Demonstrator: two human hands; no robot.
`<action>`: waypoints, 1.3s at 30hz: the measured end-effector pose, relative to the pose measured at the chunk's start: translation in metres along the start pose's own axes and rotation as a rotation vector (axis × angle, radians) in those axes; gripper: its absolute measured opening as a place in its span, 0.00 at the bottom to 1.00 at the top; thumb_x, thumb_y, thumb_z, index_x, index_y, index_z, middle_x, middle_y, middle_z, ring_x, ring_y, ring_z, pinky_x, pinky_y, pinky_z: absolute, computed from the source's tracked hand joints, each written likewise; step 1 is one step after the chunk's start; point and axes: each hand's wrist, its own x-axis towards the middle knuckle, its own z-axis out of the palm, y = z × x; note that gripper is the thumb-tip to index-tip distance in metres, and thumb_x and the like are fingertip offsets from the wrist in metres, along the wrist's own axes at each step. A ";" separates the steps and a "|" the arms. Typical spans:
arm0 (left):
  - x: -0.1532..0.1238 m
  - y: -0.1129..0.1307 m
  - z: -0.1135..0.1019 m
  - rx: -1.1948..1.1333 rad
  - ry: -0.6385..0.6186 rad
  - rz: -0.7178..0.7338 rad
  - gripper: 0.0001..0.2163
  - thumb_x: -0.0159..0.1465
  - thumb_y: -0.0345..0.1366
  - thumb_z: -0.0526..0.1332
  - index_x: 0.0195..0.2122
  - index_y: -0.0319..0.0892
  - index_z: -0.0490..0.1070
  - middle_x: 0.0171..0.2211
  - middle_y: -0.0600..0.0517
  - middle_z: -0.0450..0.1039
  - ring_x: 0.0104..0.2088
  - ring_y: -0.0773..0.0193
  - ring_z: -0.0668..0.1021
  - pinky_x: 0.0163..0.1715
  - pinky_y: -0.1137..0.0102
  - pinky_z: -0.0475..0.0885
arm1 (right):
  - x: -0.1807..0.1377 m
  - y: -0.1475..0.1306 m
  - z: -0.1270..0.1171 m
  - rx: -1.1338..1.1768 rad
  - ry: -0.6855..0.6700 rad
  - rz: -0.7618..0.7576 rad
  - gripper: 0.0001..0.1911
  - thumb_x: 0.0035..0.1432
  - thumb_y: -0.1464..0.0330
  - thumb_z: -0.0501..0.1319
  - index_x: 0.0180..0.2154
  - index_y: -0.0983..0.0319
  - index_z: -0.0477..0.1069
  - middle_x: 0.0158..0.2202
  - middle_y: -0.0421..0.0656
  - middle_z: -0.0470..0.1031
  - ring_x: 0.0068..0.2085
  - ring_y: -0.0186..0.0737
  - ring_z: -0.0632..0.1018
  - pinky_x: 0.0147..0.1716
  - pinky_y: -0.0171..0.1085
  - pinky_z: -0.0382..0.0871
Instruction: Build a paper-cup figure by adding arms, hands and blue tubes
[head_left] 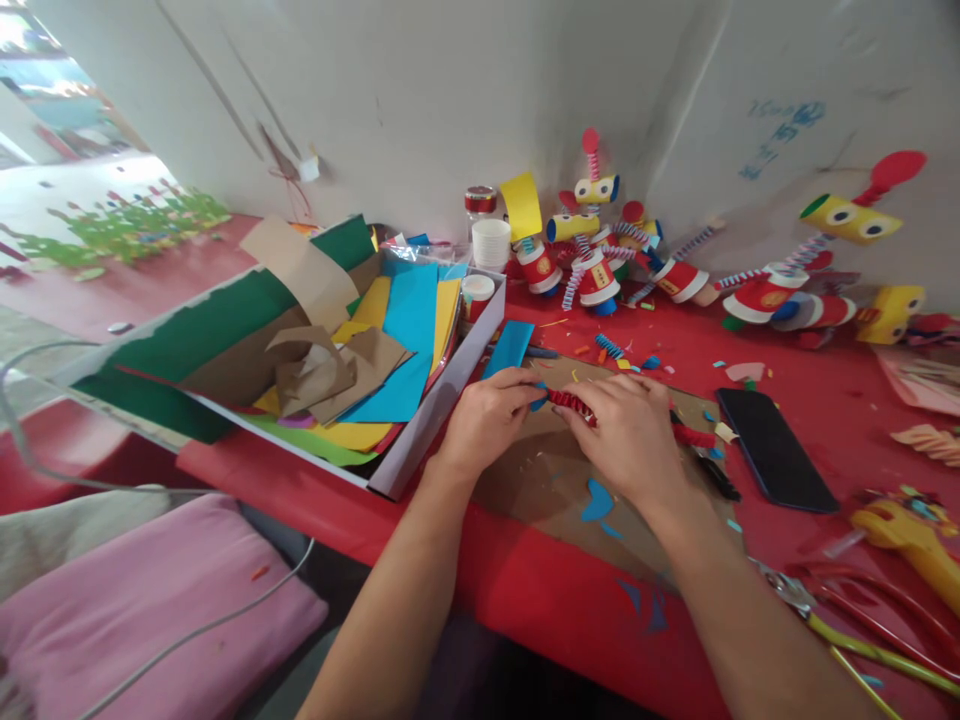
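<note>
Both hands meet over a brown cardboard sheet (555, 480) on the red table. My left hand (487, 418) pinches the left end of a red accordion-folded paper strip (571, 403), together with a small blue paper piece. My right hand (628, 432) is closed over the strip's right part, and more red folded strip (694, 436) trails out past it. A blue paper rectangle (510, 347) lies just beyond my left hand. Blue paper scraps (598, 500) lie on the cardboard near my wrists.
A shallow box (420, 440) of coloured paper sheets sits to the left. Paper-cup figures (592, 270) stand along the wall. A black phone (776, 450) lies right of my hands. A yellow glue gun (911, 535) and scissors (840, 625) lie at the right front. A pink cushion (150, 580) is at lower left.
</note>
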 end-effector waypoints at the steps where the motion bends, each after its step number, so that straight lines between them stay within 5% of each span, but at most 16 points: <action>1: 0.000 0.001 0.000 -0.004 0.003 -0.012 0.12 0.61 0.22 0.58 0.39 0.43 0.78 0.43 0.48 0.79 0.44 0.64 0.81 0.45 0.70 0.76 | 0.000 0.000 0.000 -0.003 -0.002 0.001 0.07 0.61 0.66 0.60 0.40 0.58 0.75 0.38 0.43 0.81 0.43 0.47 0.76 0.48 0.46 0.52; 4: 0.002 0.004 -0.002 -0.036 0.008 -0.081 0.14 0.60 0.21 0.58 0.42 0.43 0.75 0.46 0.49 0.77 0.46 0.64 0.79 0.46 0.70 0.75 | 0.000 0.000 0.000 -0.008 0.003 0.003 0.07 0.61 0.66 0.60 0.40 0.58 0.75 0.38 0.43 0.81 0.43 0.47 0.76 0.48 0.46 0.53; 10: 0.002 0.008 0.001 -0.220 -0.022 -0.362 0.12 0.55 0.19 0.56 0.36 0.41 0.71 0.44 0.48 0.72 0.35 0.68 0.79 0.36 0.74 0.75 | 0.000 0.000 0.002 0.015 0.028 0.010 0.08 0.62 0.64 0.61 0.40 0.58 0.76 0.38 0.43 0.81 0.43 0.47 0.76 0.49 0.46 0.53; 16: 0.012 0.019 -0.003 -0.663 -0.036 -1.044 0.11 0.50 0.21 0.58 0.32 0.38 0.74 0.29 0.50 0.76 0.31 0.65 0.78 0.34 0.72 0.72 | -0.001 0.001 0.003 0.023 0.034 0.009 0.08 0.61 0.63 0.62 0.40 0.57 0.76 0.38 0.42 0.81 0.44 0.47 0.76 0.49 0.46 0.53; 18: 0.015 0.024 -0.006 -0.840 -0.035 -1.161 0.09 0.49 0.23 0.59 0.31 0.38 0.74 0.29 0.51 0.75 0.29 0.66 0.77 0.35 0.71 0.71 | -0.001 0.001 0.003 0.014 0.035 0.006 0.08 0.61 0.63 0.62 0.40 0.57 0.76 0.38 0.42 0.81 0.44 0.47 0.76 0.49 0.46 0.54; 25: 0.013 0.032 0.001 -1.040 -0.052 -1.091 0.09 0.46 0.30 0.67 0.30 0.38 0.73 0.26 0.54 0.73 0.28 0.69 0.74 0.31 0.74 0.67 | -0.001 0.001 0.003 0.003 0.040 -0.001 0.07 0.60 0.65 0.63 0.40 0.57 0.76 0.38 0.42 0.81 0.43 0.47 0.76 0.49 0.46 0.54; 39: 0.014 0.037 -0.001 -0.941 0.058 -1.159 0.09 0.44 0.24 0.68 0.27 0.38 0.78 0.25 0.53 0.76 0.28 0.67 0.75 0.31 0.72 0.69 | -0.002 -0.001 0.004 -0.047 0.017 -0.028 0.07 0.62 0.66 0.60 0.41 0.57 0.75 0.38 0.42 0.82 0.45 0.48 0.76 0.52 0.50 0.51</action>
